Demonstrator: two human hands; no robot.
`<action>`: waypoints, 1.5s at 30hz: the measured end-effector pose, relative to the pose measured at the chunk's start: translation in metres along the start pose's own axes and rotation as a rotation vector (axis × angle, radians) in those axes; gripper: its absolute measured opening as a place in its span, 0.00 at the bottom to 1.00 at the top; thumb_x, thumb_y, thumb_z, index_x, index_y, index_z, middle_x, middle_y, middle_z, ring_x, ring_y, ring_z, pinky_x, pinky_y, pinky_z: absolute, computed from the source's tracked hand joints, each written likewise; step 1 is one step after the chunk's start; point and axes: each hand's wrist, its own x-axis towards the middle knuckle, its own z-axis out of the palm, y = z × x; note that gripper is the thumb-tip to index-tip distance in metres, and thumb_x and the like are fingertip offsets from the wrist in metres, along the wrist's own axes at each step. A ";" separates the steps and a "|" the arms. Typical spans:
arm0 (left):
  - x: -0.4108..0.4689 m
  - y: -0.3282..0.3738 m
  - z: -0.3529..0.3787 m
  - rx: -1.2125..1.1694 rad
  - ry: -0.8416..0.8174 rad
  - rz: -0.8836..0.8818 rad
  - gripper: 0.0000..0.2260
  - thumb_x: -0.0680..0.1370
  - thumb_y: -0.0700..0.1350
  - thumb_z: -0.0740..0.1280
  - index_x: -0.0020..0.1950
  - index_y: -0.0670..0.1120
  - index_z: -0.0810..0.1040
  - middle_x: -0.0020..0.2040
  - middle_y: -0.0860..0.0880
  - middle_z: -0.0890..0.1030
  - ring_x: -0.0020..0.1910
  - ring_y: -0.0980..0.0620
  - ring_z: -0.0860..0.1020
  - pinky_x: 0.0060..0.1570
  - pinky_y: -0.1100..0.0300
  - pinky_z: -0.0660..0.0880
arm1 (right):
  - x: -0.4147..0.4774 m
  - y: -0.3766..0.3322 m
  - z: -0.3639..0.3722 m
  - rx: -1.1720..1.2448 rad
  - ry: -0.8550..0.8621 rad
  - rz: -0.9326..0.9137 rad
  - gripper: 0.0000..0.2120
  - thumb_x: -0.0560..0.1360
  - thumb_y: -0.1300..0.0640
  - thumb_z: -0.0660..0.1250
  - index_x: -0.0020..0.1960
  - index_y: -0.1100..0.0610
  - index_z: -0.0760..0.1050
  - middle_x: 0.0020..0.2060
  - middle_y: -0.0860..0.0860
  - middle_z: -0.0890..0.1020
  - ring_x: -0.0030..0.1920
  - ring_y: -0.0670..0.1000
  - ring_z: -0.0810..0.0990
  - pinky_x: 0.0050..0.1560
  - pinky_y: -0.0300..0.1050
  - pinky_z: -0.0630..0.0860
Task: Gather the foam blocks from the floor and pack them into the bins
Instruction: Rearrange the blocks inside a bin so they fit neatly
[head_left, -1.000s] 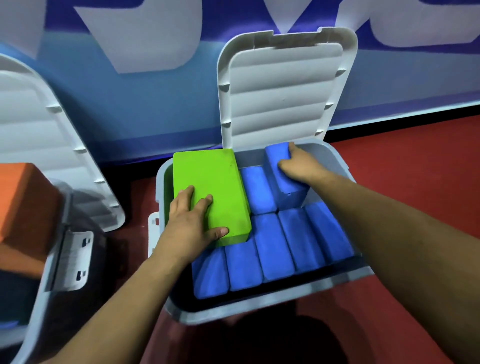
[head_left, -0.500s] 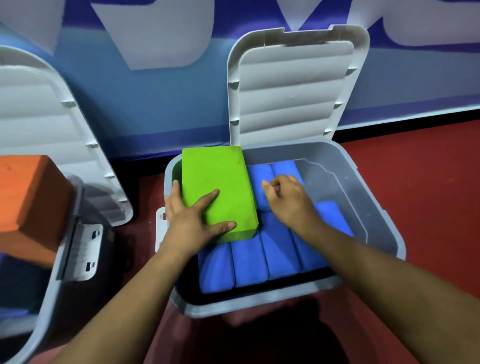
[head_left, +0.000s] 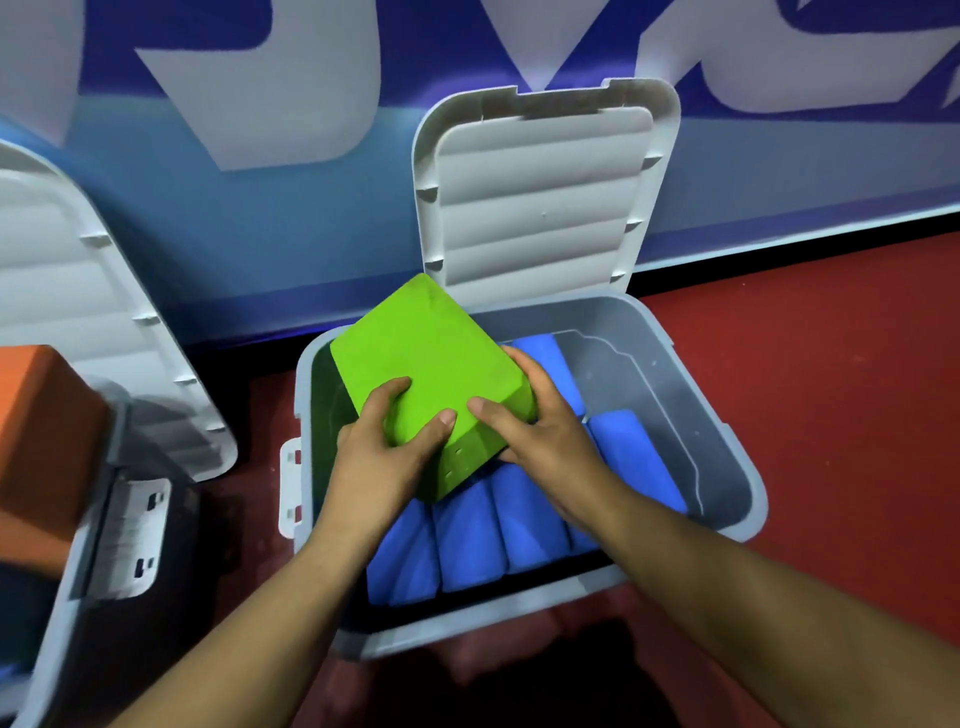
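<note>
**Green foam block held askew over a part-filled bin**

Green foam block (head_left: 431, 374), seen from the head camera, hangs tilted over the left half of the open grey bin (head_left: 748, 467), clear of its walls. Both hands hold it. The left hand (head_left: 384, 457) clasps the corner nearest the bin's front wall, fingers curled onto the top face. The right hand (head_left: 540, 436) grips the edge toward the bin's middle, thumb on top and fingers wrapped behind. Neither hand is nearer than the other. The block's long axis looks to run diagonally to the bin's walls, one corner dipping toward the front. It would likely need turning square before it can settle.

Blue foam blocks (head_left: 467, 540) stand side by side along the bin's front wall, with more behind them. The bin's far right part shows bare plastic. Its lid (head_left: 540, 197) stands open at the back. To the bin's left, a second bin (head_left: 67, 597) holds an orange block (head_left: 47, 431).
</note>
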 end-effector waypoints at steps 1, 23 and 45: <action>-0.003 0.004 0.004 -0.010 0.007 0.026 0.35 0.61 0.70 0.71 0.66 0.63 0.71 0.63 0.48 0.76 0.58 0.54 0.78 0.62 0.55 0.75 | 0.000 -0.004 0.001 0.033 0.022 -0.045 0.29 0.68 0.48 0.76 0.67 0.45 0.71 0.56 0.47 0.82 0.57 0.50 0.82 0.61 0.56 0.78; 0.015 -0.092 0.050 1.084 -0.211 0.326 0.46 0.71 0.78 0.46 0.77 0.47 0.66 0.78 0.43 0.61 0.78 0.43 0.56 0.70 0.35 0.55 | 0.065 -0.080 -0.144 -0.962 0.673 -0.218 0.36 0.69 0.36 0.71 0.69 0.54 0.67 0.60 0.59 0.76 0.60 0.62 0.74 0.61 0.52 0.69; 0.022 -0.105 0.055 1.084 -0.123 0.383 0.48 0.69 0.80 0.45 0.79 0.50 0.59 0.80 0.44 0.56 0.79 0.45 0.50 0.73 0.38 0.49 | 0.173 0.104 -0.128 -1.246 0.290 0.125 0.32 0.83 0.45 0.51 0.79 0.63 0.50 0.68 0.67 0.68 0.65 0.67 0.70 0.66 0.60 0.65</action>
